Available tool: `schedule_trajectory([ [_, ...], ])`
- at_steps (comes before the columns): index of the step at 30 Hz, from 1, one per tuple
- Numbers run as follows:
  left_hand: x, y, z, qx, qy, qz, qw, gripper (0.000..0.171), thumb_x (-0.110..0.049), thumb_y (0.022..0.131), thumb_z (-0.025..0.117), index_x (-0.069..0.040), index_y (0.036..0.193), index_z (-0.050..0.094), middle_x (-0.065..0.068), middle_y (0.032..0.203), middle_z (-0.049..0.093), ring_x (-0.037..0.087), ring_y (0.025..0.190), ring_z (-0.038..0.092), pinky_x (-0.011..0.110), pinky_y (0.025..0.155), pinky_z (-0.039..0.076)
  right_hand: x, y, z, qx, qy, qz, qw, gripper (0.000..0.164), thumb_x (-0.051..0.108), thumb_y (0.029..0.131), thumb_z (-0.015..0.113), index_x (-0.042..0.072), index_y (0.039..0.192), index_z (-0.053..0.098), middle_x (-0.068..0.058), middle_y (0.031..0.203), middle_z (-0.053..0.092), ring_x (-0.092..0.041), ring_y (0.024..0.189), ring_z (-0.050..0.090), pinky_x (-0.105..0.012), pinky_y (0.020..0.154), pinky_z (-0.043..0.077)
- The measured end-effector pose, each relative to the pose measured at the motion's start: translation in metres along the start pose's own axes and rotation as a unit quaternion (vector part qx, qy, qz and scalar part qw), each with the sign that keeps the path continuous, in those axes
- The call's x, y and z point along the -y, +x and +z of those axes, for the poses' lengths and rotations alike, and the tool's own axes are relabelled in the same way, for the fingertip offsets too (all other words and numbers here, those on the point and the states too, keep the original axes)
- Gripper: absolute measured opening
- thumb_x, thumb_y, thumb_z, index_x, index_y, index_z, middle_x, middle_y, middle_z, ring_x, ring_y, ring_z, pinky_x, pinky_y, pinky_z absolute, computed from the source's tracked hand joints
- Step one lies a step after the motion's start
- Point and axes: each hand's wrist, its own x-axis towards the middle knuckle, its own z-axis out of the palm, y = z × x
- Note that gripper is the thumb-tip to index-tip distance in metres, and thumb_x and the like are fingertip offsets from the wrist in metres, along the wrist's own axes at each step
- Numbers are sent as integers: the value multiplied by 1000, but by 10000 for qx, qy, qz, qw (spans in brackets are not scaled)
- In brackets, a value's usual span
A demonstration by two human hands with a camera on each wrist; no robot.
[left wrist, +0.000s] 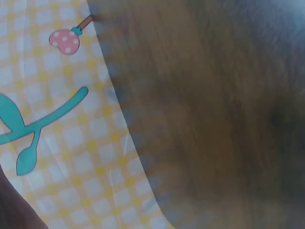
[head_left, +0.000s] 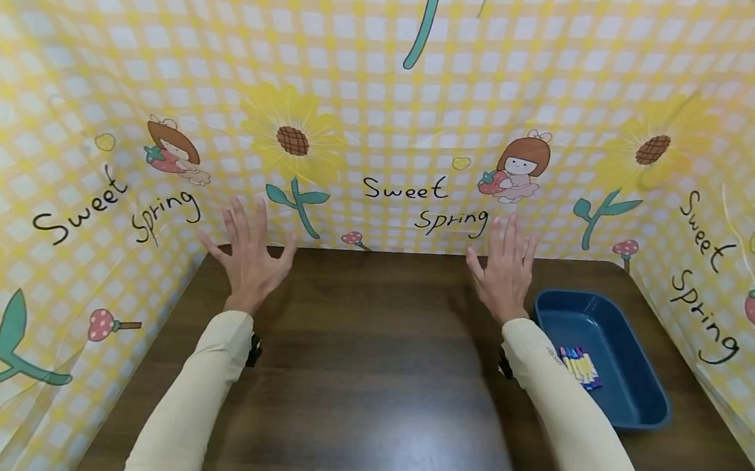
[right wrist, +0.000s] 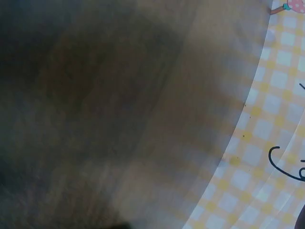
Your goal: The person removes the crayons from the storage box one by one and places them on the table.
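In the head view my left hand (head_left: 249, 259) is held over the far left part of the table, fingers spread and holding nothing. My right hand (head_left: 504, 275) is over the far right part, its fingers straight and likewise holding nothing. Just right of that hand and forearm lies a blue tray (head_left: 636, 374). Several crayons (head_left: 582, 366) with yellowish wrappers and coloured tips lie together inside it, partly hidden by my right sleeve. Both wrist views show mostly table and cloth, with only a dark sliver at a lower corner.
The dark brown wooden table (head_left: 367, 368) reflects light near its front. A yellow-and-white checked cloth (head_left: 388, 103) printed with flowers and words hangs behind it and along both sides.
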Motion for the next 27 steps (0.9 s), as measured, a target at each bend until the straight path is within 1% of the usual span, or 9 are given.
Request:
schedule_trajectory([
  [3,-3,-8,4,168,34,-93,9998,89,-64,95,50,-40,162,-4,-2,170,-21,25,157,-19,75,110,-22,2,-6,0,69,27,-80,9999,79,62,101,34,11,161,26,-21,166,26,-36,153,29,-55,129,8],
  [10,-18,-34,12,851,-418,-401,9947,87,-69,97,43,-41,161,-7,2,169,-26,31,155,-25,78,109,-19,7,-31,-5,228,488,-332,9980,86,50,95,60,9,161,24,-16,169,15,-40,149,35,-55,129,5],
  [13,-29,-45,12,1021,-913,-574,9889,87,-67,97,46,-40,162,-6,0,167,-31,35,158,-14,80,110,-6,10,-44,-11,360,656,-444,9962,90,48,93,66,10,162,22,-16,169,16,-39,147,38,-55,129,7],
  [15,-37,-52,12,1058,-1391,-668,9823,88,-63,97,50,-38,162,-4,4,168,-28,41,157,4,78,113,8,12,-52,-16,370,765,-499,9951,90,48,92,67,10,161,24,-17,168,21,-40,145,41,-55,128,11],
  [18,-51,-62,12,1006,-2196,-709,9678,88,-49,99,59,-29,164,2,16,169,-3,44,141,38,65,110,36,15,-64,-24,350,1019,-464,9931,87,46,90,69,8,159,31,-20,162,35,-41,138,48,-56,126,19],
  [20,-62,-68,12,1001,-2613,-671,9577,88,-38,98,64,-24,165,8,24,161,20,42,122,55,57,95,53,18,-70,-31,371,1232,-369,9910,84,43,90,71,8,158,36,-22,155,46,-43,133,53,-58,123,26],
  [21,-67,-70,11,1003,-2772,-643,9534,87,-33,97,67,-21,164,13,25,154,33,41,112,62,53,88,58,19,-74,-35,404,1352,-300,9895,83,41,89,72,8,157,38,-22,151,50,-43,129,55,-58,120,31],
  [24,-84,-78,9,1053,-2910,-545,9493,70,-24,93,73,-14,153,40,22,124,60,32,85,69,46,71,60,22,-82,-48,560,1689,-113,9840,78,36,88,76,9,154,43,-22,141,59,-43,120,60,-60,105,45],
  [27,-103,-86,5,1064,-2840,-528,9514,36,-18,90,73,-10,124,66,11,90,69,21,71,65,36,64,56,21,-88,-61,679,1924,73,9789,72,30,87,78,10,150,50,-20,132,66,-38,106,67,-56,91,51],
])
